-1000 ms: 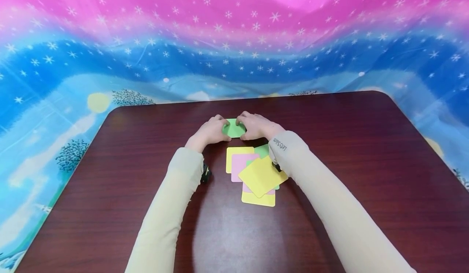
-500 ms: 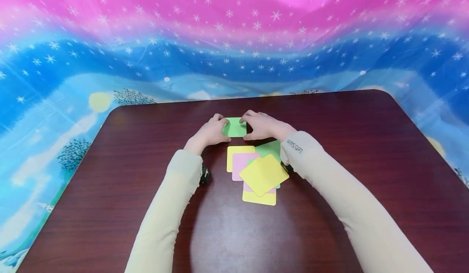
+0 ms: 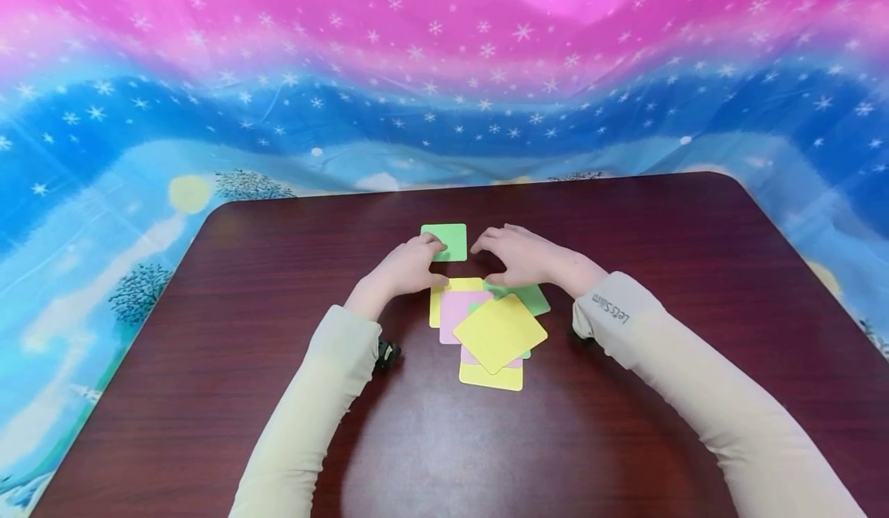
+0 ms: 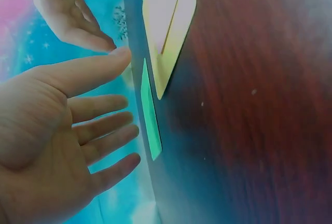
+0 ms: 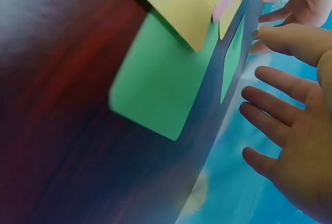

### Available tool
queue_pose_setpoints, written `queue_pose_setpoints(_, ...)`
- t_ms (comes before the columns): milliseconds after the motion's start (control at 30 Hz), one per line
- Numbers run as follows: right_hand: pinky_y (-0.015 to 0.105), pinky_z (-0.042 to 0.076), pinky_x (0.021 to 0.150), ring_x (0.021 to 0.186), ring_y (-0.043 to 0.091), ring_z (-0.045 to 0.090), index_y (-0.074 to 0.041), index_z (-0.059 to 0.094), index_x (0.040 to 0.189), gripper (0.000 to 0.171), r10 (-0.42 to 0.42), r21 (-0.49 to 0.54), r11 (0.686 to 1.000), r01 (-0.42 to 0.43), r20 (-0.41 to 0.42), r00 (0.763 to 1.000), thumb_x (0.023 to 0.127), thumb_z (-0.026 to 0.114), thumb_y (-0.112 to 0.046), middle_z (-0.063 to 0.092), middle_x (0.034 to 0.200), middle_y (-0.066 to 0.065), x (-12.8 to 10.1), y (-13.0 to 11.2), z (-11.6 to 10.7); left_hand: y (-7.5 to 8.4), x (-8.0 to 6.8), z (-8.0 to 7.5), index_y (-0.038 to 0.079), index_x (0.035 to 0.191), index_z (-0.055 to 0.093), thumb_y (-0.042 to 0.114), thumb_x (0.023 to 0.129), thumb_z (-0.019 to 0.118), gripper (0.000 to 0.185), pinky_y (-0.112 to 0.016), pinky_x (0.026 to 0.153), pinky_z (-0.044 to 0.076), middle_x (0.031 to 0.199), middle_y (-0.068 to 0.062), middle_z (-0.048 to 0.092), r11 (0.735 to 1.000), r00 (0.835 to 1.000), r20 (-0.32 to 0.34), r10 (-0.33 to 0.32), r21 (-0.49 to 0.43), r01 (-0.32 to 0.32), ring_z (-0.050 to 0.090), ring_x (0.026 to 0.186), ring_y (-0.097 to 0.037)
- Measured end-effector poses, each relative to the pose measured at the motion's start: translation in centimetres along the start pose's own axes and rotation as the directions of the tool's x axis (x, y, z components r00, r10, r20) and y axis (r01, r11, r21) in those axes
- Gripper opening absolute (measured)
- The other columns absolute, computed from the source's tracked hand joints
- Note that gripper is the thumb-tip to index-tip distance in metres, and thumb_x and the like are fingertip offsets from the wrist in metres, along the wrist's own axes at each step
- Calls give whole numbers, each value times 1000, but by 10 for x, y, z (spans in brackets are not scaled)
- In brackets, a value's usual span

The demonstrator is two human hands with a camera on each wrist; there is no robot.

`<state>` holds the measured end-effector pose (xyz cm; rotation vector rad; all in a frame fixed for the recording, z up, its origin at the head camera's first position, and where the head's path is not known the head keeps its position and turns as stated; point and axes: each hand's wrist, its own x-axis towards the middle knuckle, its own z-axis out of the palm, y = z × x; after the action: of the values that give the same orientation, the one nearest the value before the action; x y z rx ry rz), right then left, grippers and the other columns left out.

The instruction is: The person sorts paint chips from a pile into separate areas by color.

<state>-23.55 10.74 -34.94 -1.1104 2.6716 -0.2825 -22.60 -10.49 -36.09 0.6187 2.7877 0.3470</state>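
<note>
A green square card [image 3: 453,237] lies alone on the far part of the table. My left hand [image 3: 401,265] is at its left side, with the fingertips overlapping the card in the head view. My right hand [image 3: 531,257] is to the right of that card, apart from it. In the wrist views both hands have their fingers spread and hold nothing. Nearer to me is a loose pile of cards: a tilted yellow card [image 3: 500,334] on top, a pink card [image 3: 454,325] under it, and a second green card [image 5: 161,73] sticking out below my right hand.
Another yellow card [image 3: 490,379] pokes out at the pile's near end. The dark reddish-brown table [image 3: 278,286] reaches back to a pink and blue snowflake-patterned cloth [image 3: 444,78] hanging behind it.
Both hands have let go of the far green card. The right hand has moved to the right and towards me; the left has drawn back slightly. The second green card shows more.
</note>
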Motion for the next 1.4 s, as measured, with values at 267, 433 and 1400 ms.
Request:
queue_pose_setpoints(267,48,18,108,117,21,47,-10,54,123,49,-42,-34,999,41,-26,999,78,68,-27,55,121,3,-23,-3,5,14,-8,6,6,129,50,34,81,64,57,-41,96,38,127,-10,48,993,997,-13,80,90,-79,46,116,-23)
queue_pose_setpoints(433,48,20,108,116,21,48,-10,55,121,48,-42,-20,999,41,-35,999,77,69,-25,55,119,2,-37,-7,6,25,-15,9,6,127,52,34,79,66,57,-36,90,42,120,-8,51,983,990,-40,136,129,-130,52,107,-21)
queue_pose_setpoints(1400,49,30,100,106,17,47,-5,47,121,68,-91,23,996,91,31,995,63,79,-21,51,118,2,-79,-16,26,79,-48,35,4,103,56,56,65,70,66,-28,69,42,92,-3,46,940,975,31,218,263,-219,46,81,-18)
